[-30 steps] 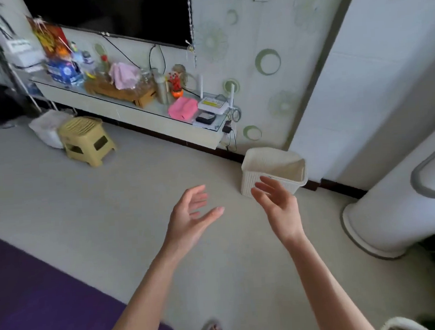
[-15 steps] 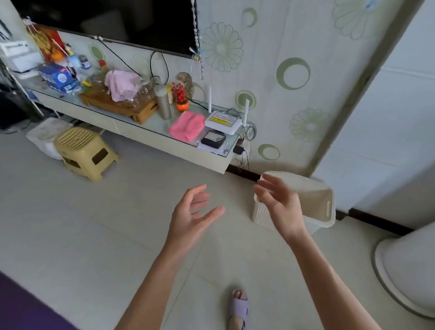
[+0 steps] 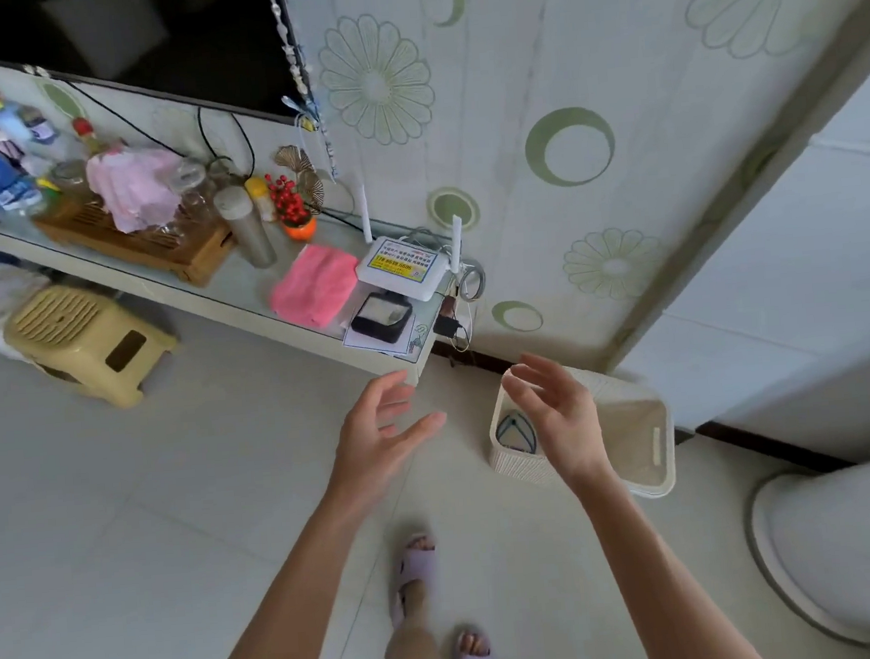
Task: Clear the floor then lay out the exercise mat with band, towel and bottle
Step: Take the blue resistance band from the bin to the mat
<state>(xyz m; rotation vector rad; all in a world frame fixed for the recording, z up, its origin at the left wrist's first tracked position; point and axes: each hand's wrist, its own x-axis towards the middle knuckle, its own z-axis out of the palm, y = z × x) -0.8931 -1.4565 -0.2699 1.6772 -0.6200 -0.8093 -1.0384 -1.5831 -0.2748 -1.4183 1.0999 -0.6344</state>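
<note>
Head view: your left hand point(image 3: 378, 436), just left of the basket point(image 3: 657, 447), and your right hand point(image 3: 557, 418), above its left end, are both spread wide and empty. What looks like the band point(image 3: 514, 429) lies inside that end. Reach straight down and pinch the loop without tipping the basket.

The white router point(image 3: 409, 289) has a yellow label point(image 3: 401, 267) with digits too blurred to read.

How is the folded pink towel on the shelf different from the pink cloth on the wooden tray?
Colour: the pink towel is strong pink; the pink cloth is much paler. Pose: the pink towel lies folded flat on the shelf; the pink cloth hangs loosely draped over things on the wooden tray. Both are soft fabric on the same shelf.
</note>
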